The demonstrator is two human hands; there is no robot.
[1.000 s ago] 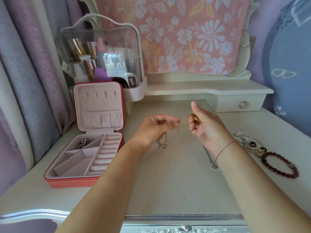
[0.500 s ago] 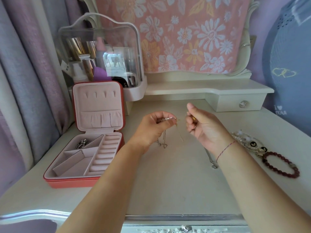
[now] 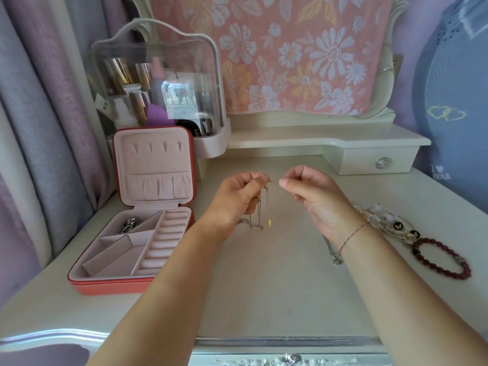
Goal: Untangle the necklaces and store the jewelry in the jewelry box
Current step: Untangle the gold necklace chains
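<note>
Fine chains (image 3: 260,210), tangled, hanging in a loose bunch from the left hand (image 3: 237,199), above the desk (image 3: 264,299) and a little right of the box (image 3: 126,286). Pinched at the top between left thumb and curled fingers, with a small gold bar (image 3: 269,222) dangling at the low end. One thin strand (image 3: 274,181) drawn sideways to the right hand (image 3: 314,196), nipped there between thumb and fingertip, the other fingers curled in.

Likely near weightless, limp and slick, and easy to kink or snap under a hard tug. Best taken close to the knot, with fingertips only, and teased apart slack rather than pulled taut. Pendant or clasp ends probably the surest handles.

Hard to make out: the number of chains in the bunch, the place of the knot, the drawn strand free or caught. All too fine, and partly behind the left fingers.

Box open, lid upright, with a silver piece (image 3: 129,225) in the back-left compartment, too small to identify. Another silver chain (image 3: 333,256) flat on the desk, partly hidden under the right wrist, pendant showing. Further right, a pale beaded piece (image 3: 380,220) and a dark red bracelet (image 3: 417,256), touching or nearly so. Behind the box, a clear cosmetics case (image 3: 158,83).
</note>
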